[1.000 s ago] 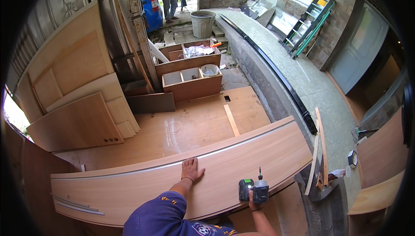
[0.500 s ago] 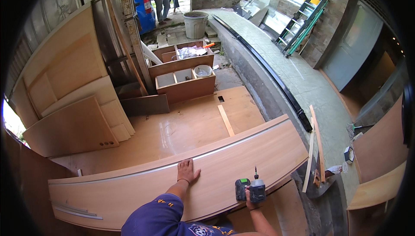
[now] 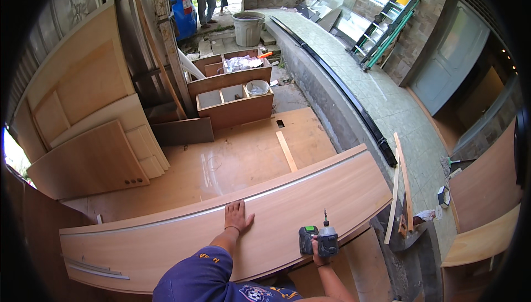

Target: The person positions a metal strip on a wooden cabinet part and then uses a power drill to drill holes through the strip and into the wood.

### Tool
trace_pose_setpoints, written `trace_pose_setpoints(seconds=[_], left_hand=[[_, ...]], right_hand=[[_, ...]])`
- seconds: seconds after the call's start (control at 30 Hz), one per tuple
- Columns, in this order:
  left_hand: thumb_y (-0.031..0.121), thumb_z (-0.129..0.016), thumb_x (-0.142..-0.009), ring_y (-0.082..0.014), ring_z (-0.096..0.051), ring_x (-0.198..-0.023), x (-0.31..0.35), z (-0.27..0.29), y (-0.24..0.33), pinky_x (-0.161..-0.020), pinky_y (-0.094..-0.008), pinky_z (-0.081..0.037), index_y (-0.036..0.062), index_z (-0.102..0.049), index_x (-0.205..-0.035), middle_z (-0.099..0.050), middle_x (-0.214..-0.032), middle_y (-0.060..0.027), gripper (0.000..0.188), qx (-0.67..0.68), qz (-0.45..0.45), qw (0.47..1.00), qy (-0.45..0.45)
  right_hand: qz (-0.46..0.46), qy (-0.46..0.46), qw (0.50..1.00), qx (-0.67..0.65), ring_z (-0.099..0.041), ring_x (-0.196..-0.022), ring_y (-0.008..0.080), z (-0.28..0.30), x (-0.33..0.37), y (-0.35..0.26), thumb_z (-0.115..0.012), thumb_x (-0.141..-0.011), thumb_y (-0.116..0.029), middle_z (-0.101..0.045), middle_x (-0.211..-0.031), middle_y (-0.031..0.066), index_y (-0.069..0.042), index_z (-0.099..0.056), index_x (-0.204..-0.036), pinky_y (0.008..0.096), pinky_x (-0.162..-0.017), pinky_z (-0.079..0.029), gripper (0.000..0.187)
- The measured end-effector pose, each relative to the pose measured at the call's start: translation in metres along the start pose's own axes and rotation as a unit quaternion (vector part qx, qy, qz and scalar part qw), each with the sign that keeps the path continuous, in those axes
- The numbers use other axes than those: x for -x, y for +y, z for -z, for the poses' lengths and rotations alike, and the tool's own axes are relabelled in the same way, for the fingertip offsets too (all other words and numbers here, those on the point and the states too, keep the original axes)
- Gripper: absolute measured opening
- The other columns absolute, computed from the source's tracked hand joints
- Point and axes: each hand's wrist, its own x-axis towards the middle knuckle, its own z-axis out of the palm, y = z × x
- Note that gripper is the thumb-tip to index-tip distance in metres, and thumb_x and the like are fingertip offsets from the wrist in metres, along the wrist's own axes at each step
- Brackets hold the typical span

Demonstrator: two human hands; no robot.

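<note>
A long wood-faced panel (image 3: 293, 208) lies across in front of me, with a pale metal strip (image 3: 276, 191) running along its far side. My left hand (image 3: 238, 217) rests flat on the panel, its fingertips at the strip, holding nothing. In my right hand (image 3: 319, 255) is a dark cordless drill (image 3: 328, 242), gripped by its handle with the bit pointing away from me over the panel's near right part. My fingers round the handle are partly hidden by the drill body. Short metal strips (image 3: 99, 269) lie at the panel's left end.
Beyond the panel is a large wooden sheet (image 3: 238, 158) with a loose batten (image 3: 286, 151). Open wooden boxes (image 3: 238, 115) and a bucket (image 3: 248, 28) stand farther back. Panels (image 3: 88, 158) lean at left. Two wood strips (image 3: 404, 183) and a ladder (image 3: 385, 27) are at right.
The view has shifted very slightly. My left hand stays flat on the panel and my right hand still holds the drill in nearly the same place.
</note>
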Motion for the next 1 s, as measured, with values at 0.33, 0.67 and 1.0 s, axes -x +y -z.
trace_pose_setpoints(seconds=[0.33, 0.67, 1.0], left_hand=[[0.055, -0.050, -0.081, -0.0266, -0.034, -0.122, -0.001, 0.000, 0.001, -0.105, -0.0426, -0.020, 0.0033, -0.041, -0.132, -0.044, -0.126, -0.0115, 0.073, -0.003, 0.004, 1.000, -0.009], [0.055, -0.049, -0.082, -0.0266, -0.033, -0.123, -0.001, 0.006, 0.003, -0.106, -0.0423, -0.020, 0.0035, -0.041, -0.132, -0.044, -0.127, -0.0116, 0.073, -0.008, 0.010, 1.000, -0.022], [0.055, -0.048, -0.082, -0.0264, -0.033, -0.124, 0.000, 0.007, 0.004, -0.106, -0.0422, -0.019, 0.0033, -0.040, -0.133, -0.043, -0.128, -0.0116, 0.073, -0.007, 0.014, 1.000, -0.027]], right_hand=[[0.003, 0.011, 1.000, -0.020, -0.062, -0.087, 0.0230, 0.000, 0.000, 0.009, -0.059, -0.085, -0.012, -0.065, -0.091, 0.0090, -0.003, -0.063, -0.096, 0.0375, -0.080, -0.049, 0.014], [0.038, 0.001, 0.999, 0.018, -0.060, -0.086, 0.0191, 0.001, -0.001, 0.013, -0.057, -0.086, -0.009, -0.062, -0.090, 0.0069, -0.005, -0.060, -0.096, 0.0344, -0.081, -0.048, 0.012], [0.006, 0.012, 1.000, -0.014, -0.062, -0.086, 0.0239, -0.001, -0.002, -0.007, -0.058, -0.085, -0.012, -0.065, -0.091, 0.0094, -0.003, -0.063, -0.097, 0.0384, -0.080, -0.049, 0.015]])
